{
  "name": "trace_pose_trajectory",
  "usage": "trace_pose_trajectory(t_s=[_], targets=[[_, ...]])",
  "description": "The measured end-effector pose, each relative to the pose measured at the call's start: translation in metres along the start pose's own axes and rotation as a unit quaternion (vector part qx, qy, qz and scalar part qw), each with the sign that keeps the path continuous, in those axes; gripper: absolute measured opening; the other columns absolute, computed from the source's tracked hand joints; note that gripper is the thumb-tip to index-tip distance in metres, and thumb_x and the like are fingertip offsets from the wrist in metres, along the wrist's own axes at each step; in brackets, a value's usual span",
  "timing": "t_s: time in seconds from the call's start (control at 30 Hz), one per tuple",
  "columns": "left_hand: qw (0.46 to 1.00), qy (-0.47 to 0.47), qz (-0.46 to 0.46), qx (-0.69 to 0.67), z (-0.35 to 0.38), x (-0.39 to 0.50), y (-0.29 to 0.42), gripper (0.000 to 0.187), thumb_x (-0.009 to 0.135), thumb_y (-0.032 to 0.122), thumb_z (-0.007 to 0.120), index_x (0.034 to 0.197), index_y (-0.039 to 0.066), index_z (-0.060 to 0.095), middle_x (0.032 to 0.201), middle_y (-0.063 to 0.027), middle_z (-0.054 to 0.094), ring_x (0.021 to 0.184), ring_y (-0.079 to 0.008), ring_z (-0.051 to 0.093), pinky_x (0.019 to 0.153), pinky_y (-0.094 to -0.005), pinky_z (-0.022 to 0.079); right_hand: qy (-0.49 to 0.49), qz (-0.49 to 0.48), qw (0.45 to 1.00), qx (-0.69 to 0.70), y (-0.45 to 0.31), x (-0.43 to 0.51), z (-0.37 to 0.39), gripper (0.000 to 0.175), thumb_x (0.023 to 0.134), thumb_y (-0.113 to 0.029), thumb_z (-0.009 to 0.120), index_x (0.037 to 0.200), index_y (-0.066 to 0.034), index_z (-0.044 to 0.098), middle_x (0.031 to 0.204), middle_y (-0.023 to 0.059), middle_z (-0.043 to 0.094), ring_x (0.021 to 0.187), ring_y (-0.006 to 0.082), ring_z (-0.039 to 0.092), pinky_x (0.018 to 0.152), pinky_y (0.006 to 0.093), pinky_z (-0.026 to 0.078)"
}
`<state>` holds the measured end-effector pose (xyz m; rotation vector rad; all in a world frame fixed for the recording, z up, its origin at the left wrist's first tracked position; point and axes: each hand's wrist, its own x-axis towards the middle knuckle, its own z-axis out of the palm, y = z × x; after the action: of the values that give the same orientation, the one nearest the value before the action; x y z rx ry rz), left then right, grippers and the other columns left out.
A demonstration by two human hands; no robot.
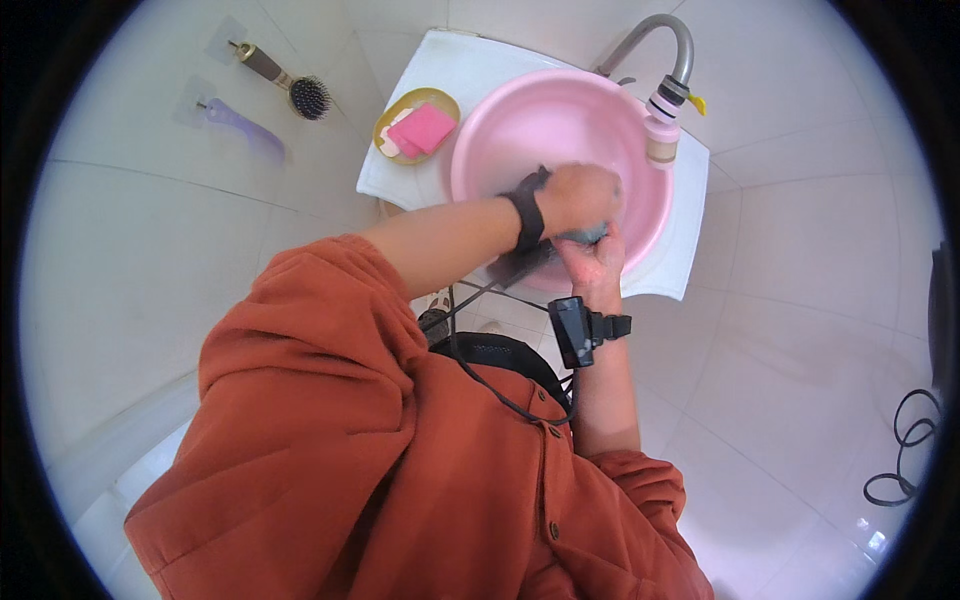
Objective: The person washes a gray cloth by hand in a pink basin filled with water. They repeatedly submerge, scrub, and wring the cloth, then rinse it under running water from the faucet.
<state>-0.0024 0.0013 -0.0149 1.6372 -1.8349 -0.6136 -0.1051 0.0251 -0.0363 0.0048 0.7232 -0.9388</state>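
Both hands meet over the near right part of a pink plastic basin. My left hand is curled into a fist and blurred, with a dark strap around its wrist. A small piece of wet-looking blue-grey cloth is bunched between the two hands. Just below it, my right hand grips the cloth from the near side, palm partly turned up. A black box-shaped device is strapped to the right wrist. A dark blurred device hangs under the left wrist, over the basin's near rim.
The basin sits on a white washbasin. Over its right rim hangs a curved metal faucet with a filter. A yellow soap dish holds pink soap or sponge. A hairbrush and purple comb hang left. Cables cross my front.
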Motion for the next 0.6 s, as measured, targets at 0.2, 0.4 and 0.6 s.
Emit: trace_pose_trajectory(t_s=[0.2, 0.4, 0.6], targets=[[0.998, -0.048, 0.026, -0.01, -0.014, -0.005, 0.012, 0.024, 0.078, 0.03, 0.053, 0.082, 0.008, 0.063, 0.074, -0.0158, 0.063, 0.069, -0.0352, 0.061, 0.066, -0.0461, 0.048, -0.012, -0.052, 0.997, -0.057, -0.007, -0.003, 0.004, 0.042, 0.093, -0.03, 0.037, 0.124, -0.0019, 0.041, 0.127, 0.0161, 0.046, 0.117, 0.0297, 0.046, 0.101, 0.0475, 0.033], [0.998, 0.021, -0.055, 0.01, -0.016, 0.004, 0.003, 0.024, 0.077, 0.028, 0.053, 0.082, 0.007, 0.063, 0.074, -0.0156, 0.063, 0.071, -0.0352, 0.061, 0.066, -0.0464, 0.047, -0.049, 0.05, 0.997, 0.042, -0.001, -0.005, 0.007, 0.041, 0.093, -0.03, 0.037, 0.122, -0.0023, 0.044, 0.124, 0.015, 0.049, 0.115, 0.0289, 0.048, 0.099, 0.0438, 0.038], [0.996, -0.076, 0.0, -0.036, -0.023, -0.01, 0.02, 0.023, 0.075, 0.027, 0.053, 0.079, 0.007, 0.066, 0.078, -0.0157, 0.064, 0.077, -0.032, 0.063, 0.07, -0.0453, 0.048, -0.086, -0.048, 0.987, -0.126, -0.006, -0.006, 0.014, 0.039, 0.093, -0.025, 0.033, 0.124, -0.0033, 0.044, 0.125, 0.0132, 0.05, 0.115, 0.0303, 0.048, 0.097, 0.044, 0.039]])
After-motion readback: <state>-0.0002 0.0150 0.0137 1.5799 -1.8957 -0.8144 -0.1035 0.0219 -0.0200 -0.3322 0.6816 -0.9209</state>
